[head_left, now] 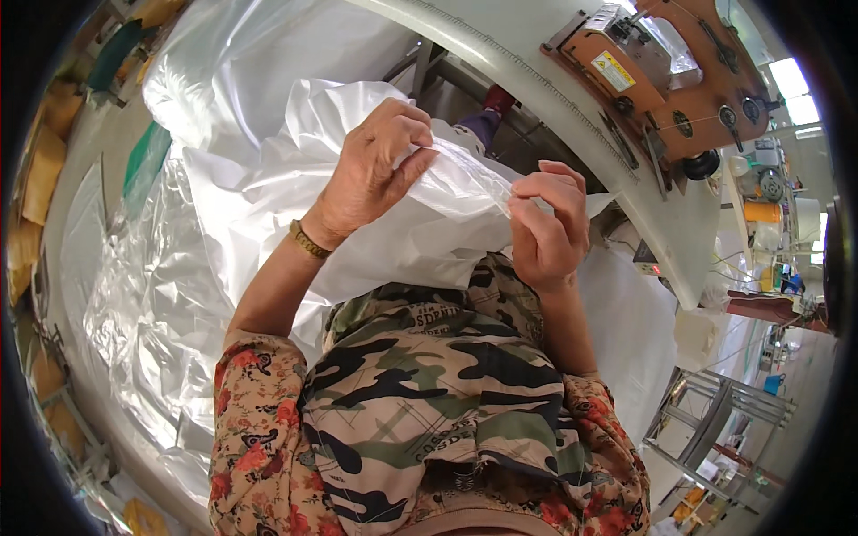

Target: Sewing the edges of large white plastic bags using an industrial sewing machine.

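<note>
I'm watching the person's bare left hand (380, 161) pinching a folded edge of a thin, glossy white sheet (277, 201); the bare right hand (550, 223) is pinching it farther along. Loose folds are hanging before a camouflage-patterned cloth apron (429, 375), near a pale worktable (514, 49).

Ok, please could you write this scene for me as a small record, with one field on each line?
Left hand: the left hand pinches an edge of the white sheet
Right hand: the right hand pinches the same edge, further right
Left wrist: gold-coloured band
Clothing: camouflage apron over flowered sleeves
Upper right: brown machine on a pale table
Sheet material: cannot tell
</note>
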The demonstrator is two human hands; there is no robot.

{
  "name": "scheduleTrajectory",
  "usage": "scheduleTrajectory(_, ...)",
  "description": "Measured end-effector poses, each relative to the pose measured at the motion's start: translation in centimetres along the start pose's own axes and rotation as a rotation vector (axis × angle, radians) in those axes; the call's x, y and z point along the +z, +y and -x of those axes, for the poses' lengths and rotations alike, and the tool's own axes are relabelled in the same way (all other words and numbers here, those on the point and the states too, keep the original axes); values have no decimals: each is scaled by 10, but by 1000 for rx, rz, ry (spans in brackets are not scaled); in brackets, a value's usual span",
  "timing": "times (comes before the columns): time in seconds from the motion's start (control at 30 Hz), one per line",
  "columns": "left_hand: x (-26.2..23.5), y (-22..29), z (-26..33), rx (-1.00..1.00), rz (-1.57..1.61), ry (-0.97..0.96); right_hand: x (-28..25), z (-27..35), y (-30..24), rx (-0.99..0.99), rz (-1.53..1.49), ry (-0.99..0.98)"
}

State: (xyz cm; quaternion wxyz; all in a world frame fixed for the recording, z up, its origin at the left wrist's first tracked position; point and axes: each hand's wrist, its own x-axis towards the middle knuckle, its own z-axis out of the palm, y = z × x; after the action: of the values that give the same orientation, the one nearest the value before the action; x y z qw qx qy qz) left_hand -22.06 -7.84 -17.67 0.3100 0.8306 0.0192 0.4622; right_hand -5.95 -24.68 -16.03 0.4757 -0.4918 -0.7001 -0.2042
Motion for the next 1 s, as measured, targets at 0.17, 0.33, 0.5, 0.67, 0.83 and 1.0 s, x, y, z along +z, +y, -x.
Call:
scheduleTrajectory(0.17, 10, -4, 13, 99, -85, 115, 4, 5, -2, -20, 52, 35)
scheduleTrajectory(0.33, 14, -5, 27, 142, -129, 220, 7, 8, -3, -34, 89, 32)
scheduleTrajectory(0.5, 18, -7, 34, 176, -106, 247, 9, 11, -5, -43, 95, 26)
scheduleTrajectory(0.67, 19, -8, 38, 185, -105, 280, 11, 13, -10, -77, 142, 52)
scheduleTrajectory(0.83, 21, -9, 38, 188, -117, 312, 11, 15, -14, -53, 134, 52)
scheduleTrajectory(1.0, 24, -10, 37, 191, -113, 339, 11, 17, -14, -34, 116, 72)
